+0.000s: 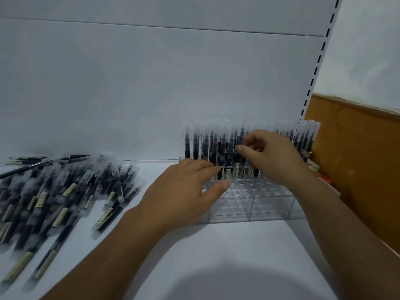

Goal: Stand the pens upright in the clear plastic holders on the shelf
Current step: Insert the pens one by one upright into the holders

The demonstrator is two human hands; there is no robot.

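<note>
I judged a pen [239, 137] mid-seating, right hand [268, 156] pinching it, left hand [190, 185] flat on the holder [270, 208]; next needed another from the pile [54, 198] at nine o'clock.

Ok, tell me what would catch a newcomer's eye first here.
Dark pens stand in rows in the clear holder at the back right of the shelf, where both hands work: the right hand pinches a pen, the left hand rests on the holder's left end. On the left lies a big heap of loose pens.
</note>
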